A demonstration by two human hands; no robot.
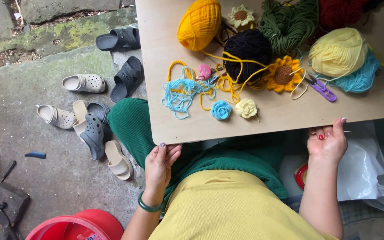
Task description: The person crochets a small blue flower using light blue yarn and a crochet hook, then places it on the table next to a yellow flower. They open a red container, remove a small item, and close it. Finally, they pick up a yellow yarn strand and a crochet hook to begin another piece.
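left hand (pixel 160 165): fingers curled, palm up | right hand (pixel 327 141): fingers curled

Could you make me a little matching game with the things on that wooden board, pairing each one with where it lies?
Things:
1. orange yarn ball
2. purple scissors
3. blue crochet rose
4. left hand

Places:
A. right part of the board, below the pale yellow ball
B. gripping the board's near left corner
C. far edge, left of the black ball
D. near edge, beside the cream rose

Pairs: 1-C, 2-A, 3-D, 4-B
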